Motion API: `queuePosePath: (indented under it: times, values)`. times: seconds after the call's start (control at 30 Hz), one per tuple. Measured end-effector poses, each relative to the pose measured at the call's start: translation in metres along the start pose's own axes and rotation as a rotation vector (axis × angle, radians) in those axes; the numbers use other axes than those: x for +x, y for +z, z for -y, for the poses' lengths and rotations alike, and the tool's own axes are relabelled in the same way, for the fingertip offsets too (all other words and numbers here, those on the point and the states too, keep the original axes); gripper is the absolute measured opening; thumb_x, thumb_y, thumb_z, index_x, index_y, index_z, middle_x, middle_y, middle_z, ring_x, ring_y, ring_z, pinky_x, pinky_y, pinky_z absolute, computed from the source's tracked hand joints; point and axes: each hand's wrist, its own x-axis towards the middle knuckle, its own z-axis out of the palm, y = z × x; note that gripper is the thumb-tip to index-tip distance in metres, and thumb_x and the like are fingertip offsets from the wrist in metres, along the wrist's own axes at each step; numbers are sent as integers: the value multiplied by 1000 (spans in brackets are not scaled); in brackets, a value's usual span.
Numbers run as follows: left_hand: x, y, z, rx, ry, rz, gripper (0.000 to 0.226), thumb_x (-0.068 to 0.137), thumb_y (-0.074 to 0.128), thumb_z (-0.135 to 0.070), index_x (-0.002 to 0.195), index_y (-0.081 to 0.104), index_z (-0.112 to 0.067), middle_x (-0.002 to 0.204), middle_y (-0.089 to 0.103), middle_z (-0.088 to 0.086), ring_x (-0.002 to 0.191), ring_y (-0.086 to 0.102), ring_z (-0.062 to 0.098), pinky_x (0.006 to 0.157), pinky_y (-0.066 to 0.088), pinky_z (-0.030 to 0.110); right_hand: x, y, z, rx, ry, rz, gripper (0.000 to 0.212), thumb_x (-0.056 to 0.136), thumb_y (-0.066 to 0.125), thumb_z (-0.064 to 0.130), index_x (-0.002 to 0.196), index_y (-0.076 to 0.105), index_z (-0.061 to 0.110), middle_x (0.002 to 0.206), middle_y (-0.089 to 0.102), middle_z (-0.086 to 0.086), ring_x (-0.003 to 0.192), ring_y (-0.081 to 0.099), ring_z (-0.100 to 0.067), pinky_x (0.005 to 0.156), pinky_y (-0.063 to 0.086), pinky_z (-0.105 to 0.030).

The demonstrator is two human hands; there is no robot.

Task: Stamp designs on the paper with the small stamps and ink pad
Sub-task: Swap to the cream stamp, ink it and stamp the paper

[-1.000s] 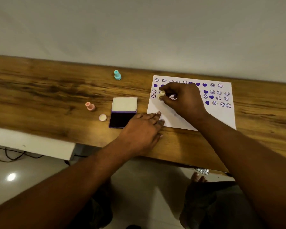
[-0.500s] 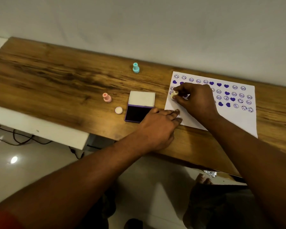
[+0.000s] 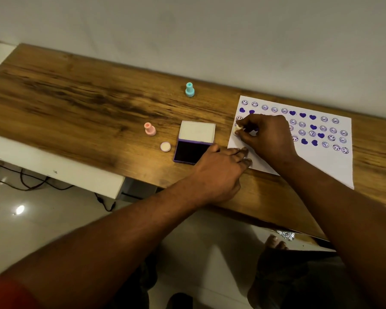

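Observation:
A white paper lies at the right of the wooden table, covered in purple smiley and heart prints. My right hand pinches a small cream stamp and holds it down on the paper's left edge. My left hand rests flat on the paper's near left corner, fingers together, holding nothing. The open ink pad sits just left of that hand, its white lid folded back. A pink stamp and a teal stamp stand further left.
A small round cream cap lies between the pink stamp and the ink pad. The wooden table runs against a white wall. A white shelf and cables sit below its left end. My bare foot shows under the table.
The view shifted, so everything sits further right and lower in frame. My right hand moved the cream stamp a little left and down onto the paper's left edge. My left hand stayed put.

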Motion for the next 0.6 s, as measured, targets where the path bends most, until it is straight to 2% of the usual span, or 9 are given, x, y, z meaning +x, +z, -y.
queuePosePath:
  times: [0.1,0.23,0.3,0.6]
  values:
    - [-1,-1,0,-13,-3,-2,63,102,49,-44,162,36,-25,173,26,5,156,30,21,115,30,47,0,0,3,-31,14,-11,26,88,82,33,112,81,23,96,81,3,86,74,-12,83,58,-33]
    - [-1,-1,-2,-15,-5,2,63,102,49,-44,161,37,-25,173,26,5,156,30,21,115,30,49,-2,4,4,-16,73,-51,22,86,82,35,106,80,28,97,80,9,79,69,-4,77,54,-27]
    - [-1,-1,-3,-17,-11,-7,62,102,49,-43,160,38,-25,172,28,6,156,31,21,115,30,49,-3,6,5,-38,96,-58,21,86,81,38,105,79,30,98,80,11,76,69,-6,76,55,-30]
    - [-1,1,-3,-13,-6,-27,60,102,49,-43,158,42,-24,169,35,6,155,33,22,115,30,48,-9,9,9,-154,72,-75,28,93,71,45,117,76,32,107,80,11,90,73,-17,79,55,-32]
